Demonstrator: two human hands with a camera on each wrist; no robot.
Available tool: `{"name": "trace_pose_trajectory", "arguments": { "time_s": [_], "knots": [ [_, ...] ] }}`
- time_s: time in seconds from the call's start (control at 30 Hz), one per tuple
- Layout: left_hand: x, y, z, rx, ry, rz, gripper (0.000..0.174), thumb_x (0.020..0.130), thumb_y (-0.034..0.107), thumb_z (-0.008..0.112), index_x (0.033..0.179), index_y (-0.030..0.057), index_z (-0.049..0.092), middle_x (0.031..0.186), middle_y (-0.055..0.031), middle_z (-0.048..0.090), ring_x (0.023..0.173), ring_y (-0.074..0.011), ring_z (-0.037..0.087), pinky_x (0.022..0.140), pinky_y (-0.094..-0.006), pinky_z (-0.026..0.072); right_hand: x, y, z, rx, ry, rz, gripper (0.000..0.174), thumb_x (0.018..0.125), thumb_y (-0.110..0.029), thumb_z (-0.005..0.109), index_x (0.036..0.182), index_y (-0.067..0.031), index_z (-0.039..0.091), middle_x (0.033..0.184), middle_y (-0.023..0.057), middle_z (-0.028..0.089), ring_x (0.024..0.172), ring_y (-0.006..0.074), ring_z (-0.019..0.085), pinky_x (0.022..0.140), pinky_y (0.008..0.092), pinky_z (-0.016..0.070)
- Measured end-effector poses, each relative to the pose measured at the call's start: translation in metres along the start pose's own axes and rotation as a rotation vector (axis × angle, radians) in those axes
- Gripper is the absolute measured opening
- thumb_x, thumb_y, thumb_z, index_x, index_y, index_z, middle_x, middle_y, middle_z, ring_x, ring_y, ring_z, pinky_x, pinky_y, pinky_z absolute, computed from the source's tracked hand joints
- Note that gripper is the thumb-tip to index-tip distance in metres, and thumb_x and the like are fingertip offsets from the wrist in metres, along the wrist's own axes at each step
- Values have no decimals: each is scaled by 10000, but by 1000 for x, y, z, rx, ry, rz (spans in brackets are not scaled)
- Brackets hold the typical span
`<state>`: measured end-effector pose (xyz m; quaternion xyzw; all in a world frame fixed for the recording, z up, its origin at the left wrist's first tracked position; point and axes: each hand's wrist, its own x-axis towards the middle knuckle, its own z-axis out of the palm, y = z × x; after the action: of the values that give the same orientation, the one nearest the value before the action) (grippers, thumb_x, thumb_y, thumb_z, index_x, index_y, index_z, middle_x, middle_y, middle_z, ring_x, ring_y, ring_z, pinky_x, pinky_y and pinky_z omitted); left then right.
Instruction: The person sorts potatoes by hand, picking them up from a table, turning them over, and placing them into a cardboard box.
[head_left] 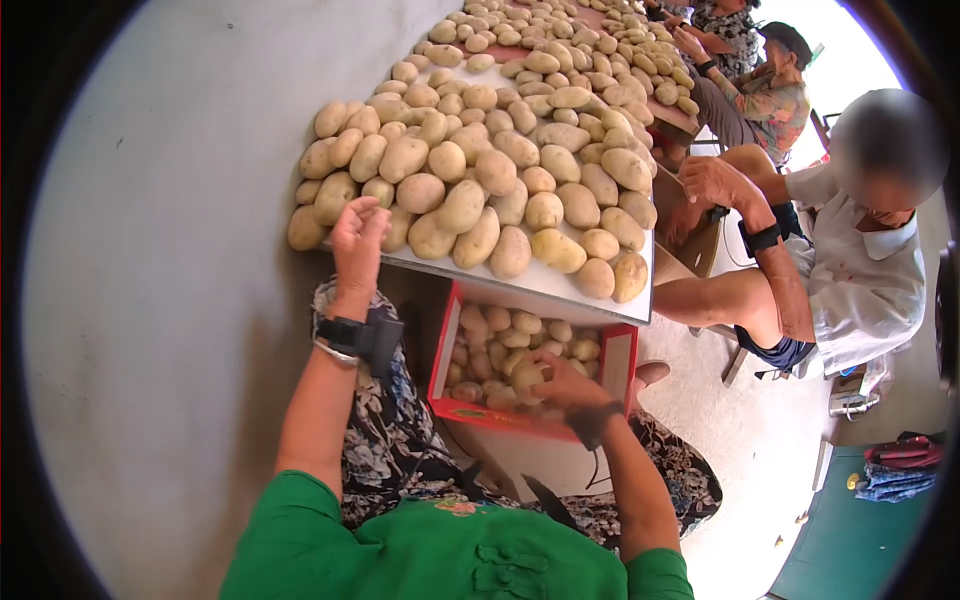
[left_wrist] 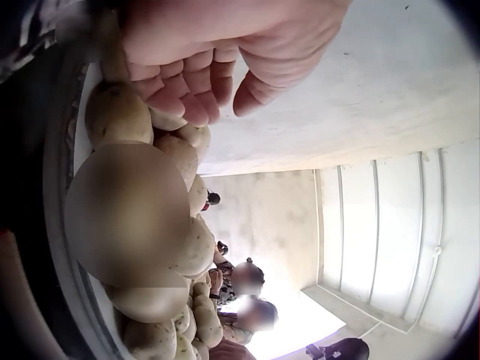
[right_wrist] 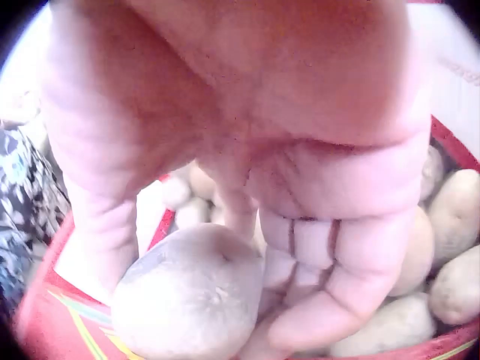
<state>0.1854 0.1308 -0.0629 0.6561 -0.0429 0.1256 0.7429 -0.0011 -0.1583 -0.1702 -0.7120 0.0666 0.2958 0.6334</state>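
Note:
My right hand (head_left: pixel 568 383) is down at the red box and holds a potato (right_wrist: pixel 191 296) between thumb and fingers. In the head view that potato shows pale over the other potatoes in the box. My left hand (head_left: pixel 360 238) hovers at the near left corner of the potato heap (head_left: pixel 460 205), its fingers loosely bent with nothing held. The left wrist view shows those fingers (left_wrist: pixel 196 101) right beside the nearest potatoes (left_wrist: pixel 118 114). Below the table edge, the red box (head_left: pixel 436 375) has white inner flaps and many potatoes inside.
The white table (head_left: pixel 480 280) bears potatoes up to its near edge, and the heap runs far back. A seated person (head_left: pixel 850 250) in a white shirt is close on the right, with more people behind. A teal surface (head_left: pixel 860 530) stands at lower right.

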Motion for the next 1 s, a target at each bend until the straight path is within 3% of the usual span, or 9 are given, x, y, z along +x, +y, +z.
{"name": "trace_pose_trajectory", "arguments": {
  "time_s": [0.1,0.27,0.3,0.4,0.53,0.67,0.77,0.93,1.0],
  "knots": [
    [-4,-4,20,-81,-8,13,190,831,93,570,996,12,523,829,-18,581,712,-67,529,628,-207,440,-9,-61,-7,181,20,-275,597,717,-77,676,1237,-104,384,999,73,580,843,118,550,663,257,478],
    [-15,14,39,339,-81,429,221,836,124,551,1024,9,536,881,-83,611,776,-156,584,715,-282,468,-4,-179,-14,-137,443,-453,577,715,-148,687,1212,-73,403,993,146,590,916,185,569,741,294,469],
    [-18,18,42,339,-121,453,260,835,150,537,1054,9,543,943,-140,609,865,-244,590,777,-331,458,9,-189,-19,-285,547,-499,574,708,-184,690,1197,-53,419,999,174,583,919,214,574,747,309,467],
    [-18,14,46,495,-197,657,305,823,177,529,1086,23,543,1015,-160,593,992,-311,541,876,-374,402,46,-203,-11,-403,623,-657,544,708,-233,654,1149,16,456,987,226,579,894,317,581,783,363,453],
    [-14,6,53,603,-336,805,354,816,221,523,1126,51,540,1084,-159,571,1106,-349,460,962,-412,311,75,-203,-12,-939,675,-545,520,745,-226,630,1207,-44,472,1048,216,575,890,277,596,746,344,476],
    [-22,3,62,776,-513,800,365,848,240,492,1181,96,525,1125,-124,565,1195,-335,404,1021,-450,205,56,-204,-16,-732,610,-546,461,708,-148,593,1129,22,513,878,247,600,834,354,598,757,380,470],
    [-22,1,68,779,-421,827,331,848,214,494,1151,87,535,1098,-127,571,1165,-339,426,1000,-439,240,21,-194,-1,-504,734,-697,353,755,-177,609,1037,32,568,840,198,629,764,248,623,682,346,484],
    [-5,0,83,664,-247,928,285,827,176,498,1079,50,542,1042,-136,579,1059,-344,482,943,-435,298,-22,-124,11,-15,293,-186,240,795,-254,607,782,-14,604,661,-15,541,593,66,483,531,244,421],
    [8,-6,87,646,-168,929,270,827,163,494,1065,45,541,1024,-146,579,1036,-355,488,939,-441,305,-17,-91,16,-362,90,-111,206,789,-224,600,829,-24,630,700,30,603,632,111,536,581,270,449]
  ]
}}
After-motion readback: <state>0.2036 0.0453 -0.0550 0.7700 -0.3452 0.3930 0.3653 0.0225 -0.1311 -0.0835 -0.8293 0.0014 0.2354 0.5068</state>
